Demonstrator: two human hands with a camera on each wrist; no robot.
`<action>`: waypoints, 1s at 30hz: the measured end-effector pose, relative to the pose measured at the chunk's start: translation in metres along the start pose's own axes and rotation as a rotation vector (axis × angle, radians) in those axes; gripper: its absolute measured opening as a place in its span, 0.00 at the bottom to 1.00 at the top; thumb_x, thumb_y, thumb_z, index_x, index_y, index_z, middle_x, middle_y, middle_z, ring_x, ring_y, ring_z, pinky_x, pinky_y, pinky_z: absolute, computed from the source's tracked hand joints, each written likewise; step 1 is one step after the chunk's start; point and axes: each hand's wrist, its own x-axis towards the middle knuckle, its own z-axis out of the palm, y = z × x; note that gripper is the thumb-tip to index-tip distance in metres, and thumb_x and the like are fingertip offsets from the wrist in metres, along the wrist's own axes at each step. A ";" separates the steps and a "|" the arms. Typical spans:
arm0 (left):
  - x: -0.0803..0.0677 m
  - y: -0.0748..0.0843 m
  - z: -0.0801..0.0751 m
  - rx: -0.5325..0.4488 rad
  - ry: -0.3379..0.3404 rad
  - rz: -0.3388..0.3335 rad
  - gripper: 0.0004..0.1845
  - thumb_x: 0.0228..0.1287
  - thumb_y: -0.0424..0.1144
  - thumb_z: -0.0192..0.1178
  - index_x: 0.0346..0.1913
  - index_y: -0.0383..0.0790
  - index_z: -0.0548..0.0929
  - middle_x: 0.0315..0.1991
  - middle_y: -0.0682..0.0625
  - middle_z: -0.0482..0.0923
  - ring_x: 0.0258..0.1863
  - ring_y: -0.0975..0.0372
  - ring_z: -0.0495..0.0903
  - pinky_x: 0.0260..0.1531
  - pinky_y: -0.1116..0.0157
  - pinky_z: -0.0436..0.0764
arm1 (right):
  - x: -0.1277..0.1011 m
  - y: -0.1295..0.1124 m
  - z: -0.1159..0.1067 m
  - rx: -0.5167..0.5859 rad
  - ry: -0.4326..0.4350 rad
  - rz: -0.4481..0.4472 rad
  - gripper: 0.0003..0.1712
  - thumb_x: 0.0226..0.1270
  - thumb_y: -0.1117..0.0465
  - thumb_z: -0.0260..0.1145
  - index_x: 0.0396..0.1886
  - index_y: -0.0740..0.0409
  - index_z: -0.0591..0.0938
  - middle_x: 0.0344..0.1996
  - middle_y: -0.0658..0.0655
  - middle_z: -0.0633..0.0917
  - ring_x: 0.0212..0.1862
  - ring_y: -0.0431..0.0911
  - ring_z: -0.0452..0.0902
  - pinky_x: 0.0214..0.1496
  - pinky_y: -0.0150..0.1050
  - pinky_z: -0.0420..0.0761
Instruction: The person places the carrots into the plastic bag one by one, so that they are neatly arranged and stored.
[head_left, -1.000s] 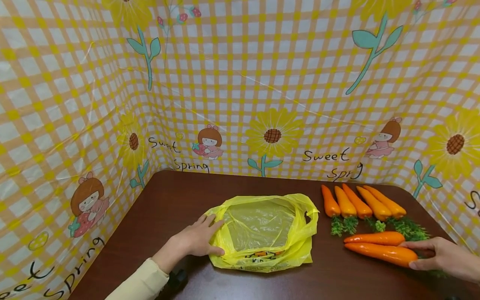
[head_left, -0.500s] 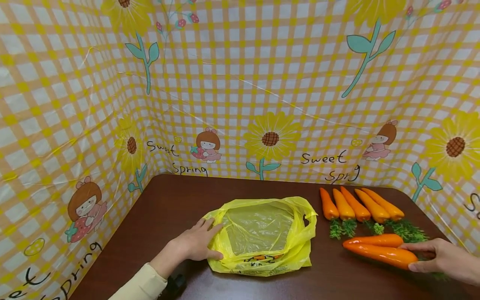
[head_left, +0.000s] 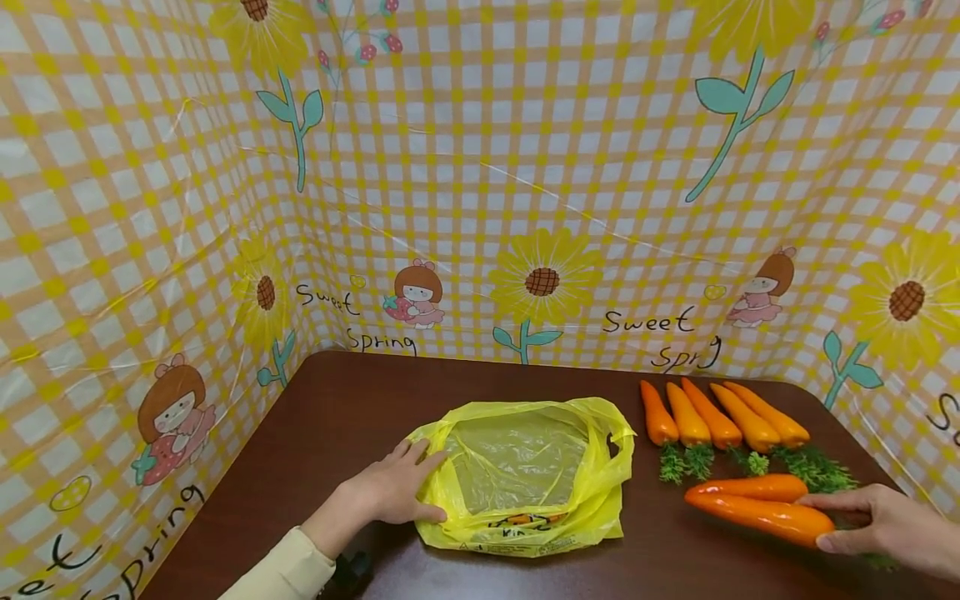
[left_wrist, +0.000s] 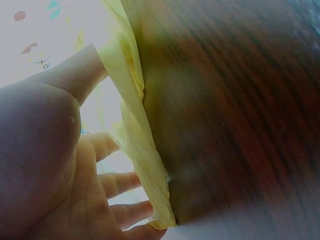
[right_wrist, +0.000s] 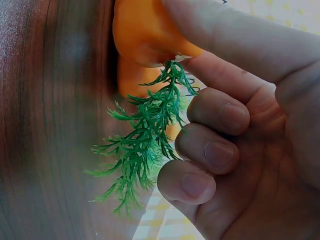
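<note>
Carrots (head_left: 716, 423) lie five in a row on the brown table (head_left: 337, 400) in the head view, between two and three o'clock from the yellow bag (head_left: 592, 527). A front carrot (head_left: 772, 518) is at three o'clock, its fat end pinched by the thumb and finger of the right hand (head_left: 892, 525); another carrot (head_left: 776, 487) is just behind it. The left hand (head_left: 401, 483) is at the bag's nine o'clock, fingers spread against its rim. In the left wrist view, those fingers fan apart by the plastic, which looks thin, soft and easy to crumple. In the right wrist view, the carrot's fat end is at twelve o'clock, green leaves (right_wrist: 160, 112) hang toward seven, and three fingers curl loosely at four. The carrot looks stiff, smooth, a bit slippery and probably light; its fat end seems the best place to hold.
</note>
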 end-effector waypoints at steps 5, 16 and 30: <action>0.000 0.001 -0.003 -0.006 0.009 0.005 0.48 0.62 0.66 0.63 0.80 0.52 0.59 0.81 0.40 0.48 0.79 0.40 0.49 0.62 0.38 0.71 | 0.001 0.003 -0.004 -0.089 0.047 0.016 0.34 0.74 0.59 0.64 0.63 0.86 0.69 0.55 0.86 0.75 0.44 0.21 0.76 0.41 0.35 0.85; 0.001 0.001 -0.002 -0.014 0.006 0.002 0.47 0.62 0.66 0.64 0.79 0.52 0.60 0.81 0.40 0.48 0.79 0.40 0.49 0.62 0.38 0.70 | -0.001 -0.006 0.000 -0.050 0.039 0.003 0.33 0.75 0.61 0.63 0.63 0.88 0.66 0.52 0.82 0.79 0.40 0.33 0.82 0.36 0.38 0.84; 0.001 -0.001 0.000 -0.014 0.009 0.014 0.47 0.62 0.65 0.64 0.79 0.51 0.60 0.81 0.39 0.48 0.79 0.39 0.48 0.65 0.37 0.68 | -0.001 -0.017 0.000 -0.213 0.185 0.010 0.27 0.72 0.57 0.66 0.65 0.68 0.78 0.30 0.62 0.84 0.28 0.36 0.73 0.27 0.35 0.75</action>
